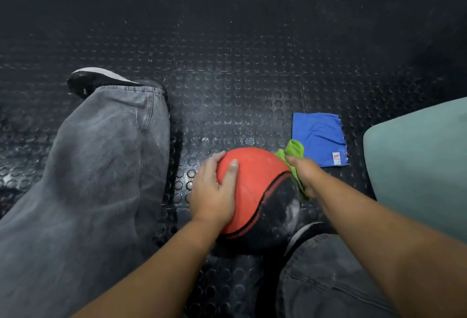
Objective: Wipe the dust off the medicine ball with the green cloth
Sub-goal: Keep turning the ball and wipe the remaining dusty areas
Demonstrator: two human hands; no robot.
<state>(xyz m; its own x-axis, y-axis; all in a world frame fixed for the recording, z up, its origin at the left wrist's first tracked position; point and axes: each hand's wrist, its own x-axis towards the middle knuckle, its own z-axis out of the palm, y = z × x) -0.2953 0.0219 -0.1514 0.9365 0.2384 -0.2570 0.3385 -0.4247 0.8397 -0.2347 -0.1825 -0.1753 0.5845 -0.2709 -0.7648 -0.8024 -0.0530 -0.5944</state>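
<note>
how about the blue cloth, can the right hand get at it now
Probably yes: the blue cloth lies on the floor just beyond the right hand, nothing between them, though that hand holds the green cloth.

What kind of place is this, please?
Probably a gym or exercise room: the black studded rubber floor and the red and black medicine ball resting on it suggest so.

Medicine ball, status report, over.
Left hand holds medicine ball. Right hand grips green cloth against its right side. Pale dust shows on black panel. Blue cloth lies aside, not obstructing.
</note>
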